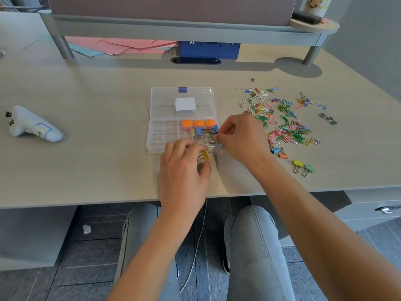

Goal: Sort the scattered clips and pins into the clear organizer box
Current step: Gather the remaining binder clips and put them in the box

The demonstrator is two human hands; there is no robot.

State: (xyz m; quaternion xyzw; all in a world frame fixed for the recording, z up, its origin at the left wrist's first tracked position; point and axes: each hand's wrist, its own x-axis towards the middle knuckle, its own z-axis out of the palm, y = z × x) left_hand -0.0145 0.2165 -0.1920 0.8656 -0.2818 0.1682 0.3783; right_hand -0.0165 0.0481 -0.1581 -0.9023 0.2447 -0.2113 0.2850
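The clear organizer box [161,135] lies open in the middle of the desk, lid folded back. Three orange balls [198,123] and several binder clips [204,130] lie in its right compartments. My left hand [184,168] pinches a yellow binder clip [205,155] just in front of the box's near edge. My right hand [240,137] hovers over the box's right end, fingertips pinched on a small metal clip at a near-right compartment. A spread of coloured paper clips [282,118] lies to the right, with loose binder clips [303,167] nearer me.
A pale blue stuffed toy [32,126] lies at the far left. Small grey clips [328,119] sit right of the paper clips. At the back, a raised shelf covers pink papers [121,45] and a blue box [209,49]. The desk edge runs just below my wrists.
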